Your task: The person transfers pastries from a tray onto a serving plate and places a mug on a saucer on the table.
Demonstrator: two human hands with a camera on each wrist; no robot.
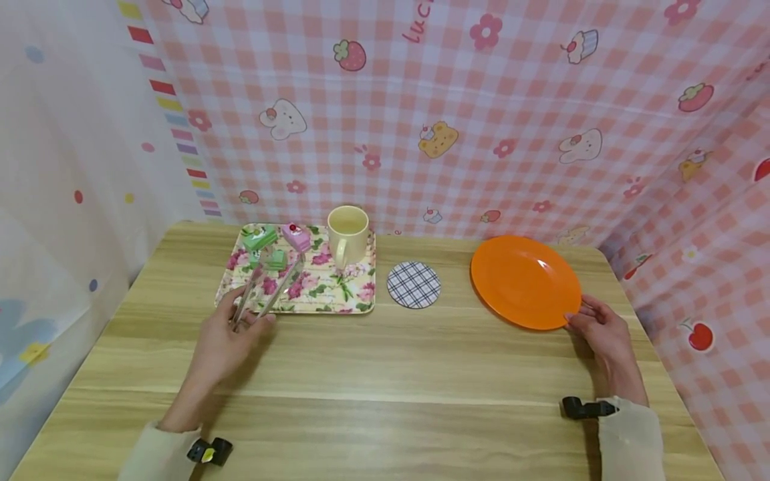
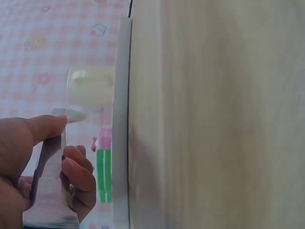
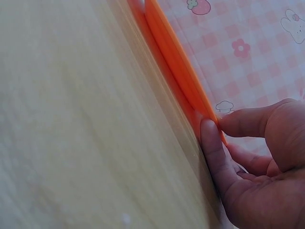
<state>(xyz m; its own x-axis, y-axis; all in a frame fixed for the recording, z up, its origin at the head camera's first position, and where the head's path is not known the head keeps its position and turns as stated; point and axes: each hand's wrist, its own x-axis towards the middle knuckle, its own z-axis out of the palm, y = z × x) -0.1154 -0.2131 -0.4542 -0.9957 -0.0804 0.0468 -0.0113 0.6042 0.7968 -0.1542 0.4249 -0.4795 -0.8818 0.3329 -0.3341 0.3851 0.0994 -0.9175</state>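
My left hand [image 1: 219, 347] holds metal tongs [image 1: 280, 288] over the front left of a floral tray [image 1: 327, 311]. The tongs' arms are spread, their tips on either side of a small green cake slice [image 1: 277, 260]; whether they touch it I cannot tell. Another green slice [image 1: 260, 238] and a pink slice [image 1: 297, 238] with a red cherry lie behind it. Over on the right, my right hand [image 1: 604, 334] pinches the near right rim of an orange plate [image 1: 526, 284]. In the right wrist view, thumb and fingers grip the plate's edge [image 3: 186, 71], which is tilted up off the table.
A pale yellow mug [image 1: 355, 248] stands upright at the tray's back right. Between tray and plate lies a round checked coaster [image 1: 414, 285] on the wooden table [image 1: 409, 374]. A pink gingham curtain [image 1: 385, 100] hangs right behind the table's far edge.
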